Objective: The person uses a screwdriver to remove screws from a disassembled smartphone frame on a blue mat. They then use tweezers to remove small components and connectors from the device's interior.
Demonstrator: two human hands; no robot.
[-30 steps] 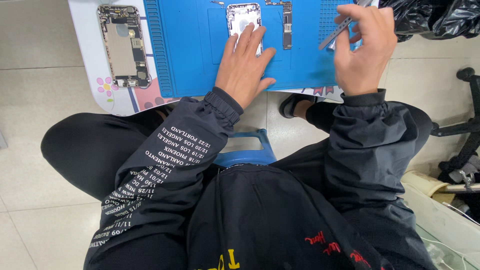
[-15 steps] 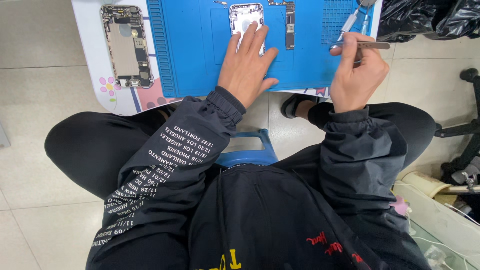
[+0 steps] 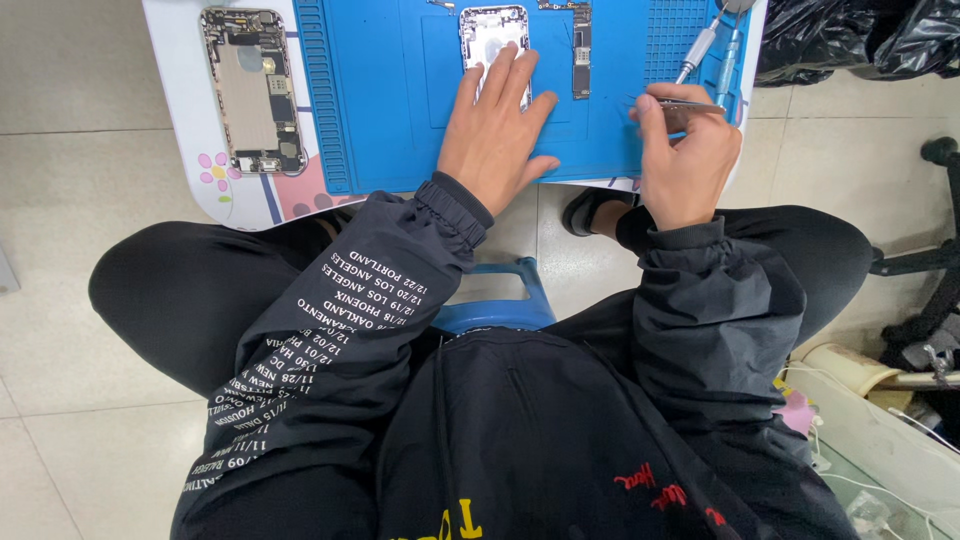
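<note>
Blue silicone covers most of the small white table (image 3: 190, 150): a work mat (image 3: 400, 100) with ribbed slots along its left and right sides. On the mat, a silver phone shell (image 3: 480, 30) lies near the top edge and is pressed down by the left hand (image 3: 495, 135), whose fingers are spread flat over its lower half. Just to the right of the shell, a narrow dark circuit board (image 3: 581, 55) lies lengthwise, apart from both hands. The right hand (image 3: 685, 150) is closed around metal tweezers (image 3: 690, 103), which are held level and point left, with their tips just above the mat near the board's lower end. Behind that hand, two screwdrivers (image 3: 697, 52) with pale handles rest against the mat's right edge. A second phone (image 3: 250, 90), opened and showing its insides, lies on the bare table left of the mat, well apart from the hands. Counted: two phone bodies, one board, one pair of tweezers, two screwdrivers. The mat's middle, between the hands, is taken up by nothing. The table's near edge is met by the wrists, and black sleeves cross it. A black bag (image 3: 850, 35) sits on the floor beyond the right edge, and a blue stool (image 3: 500, 300) is seen below.
</note>
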